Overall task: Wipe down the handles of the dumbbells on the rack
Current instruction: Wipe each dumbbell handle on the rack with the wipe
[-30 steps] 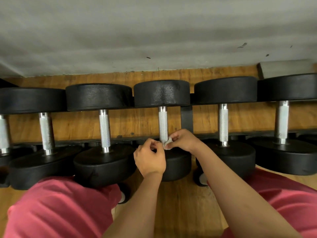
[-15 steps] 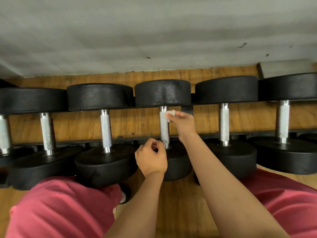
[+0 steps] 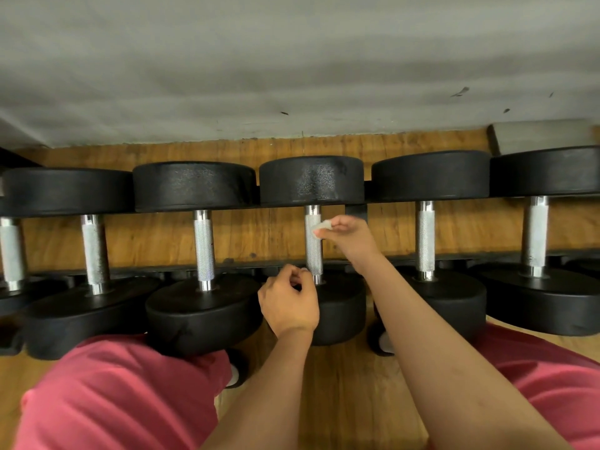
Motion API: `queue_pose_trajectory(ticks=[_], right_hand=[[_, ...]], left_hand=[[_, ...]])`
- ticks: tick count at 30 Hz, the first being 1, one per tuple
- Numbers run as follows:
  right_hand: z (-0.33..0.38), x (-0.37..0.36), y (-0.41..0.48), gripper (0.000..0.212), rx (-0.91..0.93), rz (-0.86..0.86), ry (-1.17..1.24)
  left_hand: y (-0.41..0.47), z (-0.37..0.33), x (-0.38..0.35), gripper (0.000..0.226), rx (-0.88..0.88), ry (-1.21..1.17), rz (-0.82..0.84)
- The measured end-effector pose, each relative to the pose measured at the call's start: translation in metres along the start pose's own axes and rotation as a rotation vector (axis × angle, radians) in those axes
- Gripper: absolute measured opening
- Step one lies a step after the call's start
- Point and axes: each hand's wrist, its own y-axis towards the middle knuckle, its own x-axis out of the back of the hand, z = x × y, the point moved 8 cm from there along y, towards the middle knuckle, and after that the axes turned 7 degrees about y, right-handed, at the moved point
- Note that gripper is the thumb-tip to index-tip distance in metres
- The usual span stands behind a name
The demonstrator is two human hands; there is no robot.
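Wipe pinched in right hand, arm outstretched

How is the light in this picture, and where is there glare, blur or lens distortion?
Head view: light soft and even, no hard shadows; bright sheen on the knurled steel, as on the middle handle; the wipe in the right hand and the left hand are sharp; the grey wall is smeared; the wide lens slants and bends the dumbbell row, lower at left.

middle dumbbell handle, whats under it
Brown wood shows under the handle, with the rack's black rail crossing near its lower end. The left hand hides what lies under that end.
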Motion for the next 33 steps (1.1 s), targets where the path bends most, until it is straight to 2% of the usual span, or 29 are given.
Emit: queue_pose_trajectory(ticks=[4,9,14,16,19,23,25,28,31,33], right_hand=[[-0.015,0.001,-0.012,0.029,0.021,0.043,-0.117],[-0.037,-0.006,-0.026,0.02,-0.028,0.12,-0.441],[-0.03,-0.005,-0.042,0.022,0.019,0.069,-0.543],[-0.026,0.001,-0.05,0.017,0.043,0.068,-0.434],[-0.02,0.007,-0.072,0.007,0.043,0.163,-0.074],[-0.015,0.006,-0.088,0.016,0.01,0.293,0.112],[-0.014,-0.002,-0.091,0.021,-0.018,0.364,0.201],[-0.006,-0.014,-0.097,0.03,-0.033,0.43,0.349],[-0.005,-0.012,-0.095,0.027,-0.019,0.291,0.368],[-0.012,0.004,-0.09,0.017,0.03,0.038,0.251]], left_hand=[[0.002,0.002,-0.003,0.021,-0.005,0.007,-0.005],[0.002,0.001,-0.002,0.02,-0.01,0.017,-0.015],[0.001,-0.004,0.001,0.019,0.009,0.026,-0.016],[0.0,-0.004,0.0,0.018,0.017,0.047,0.018],[0.002,0.005,-0.006,0.013,0.072,-0.024,0.162],[0.001,0.002,0.005,0.029,0.196,-0.548,0.427],[0.001,-0.011,0.017,0.028,0.116,-0.629,0.536],[-0.002,-0.022,0.026,0.024,0.019,-0.568,0.666],[0.008,-0.012,0.031,0.011,0.001,-0.45,0.613],[0.019,0.001,0.038,0.007,0.052,-0.45,0.521]])
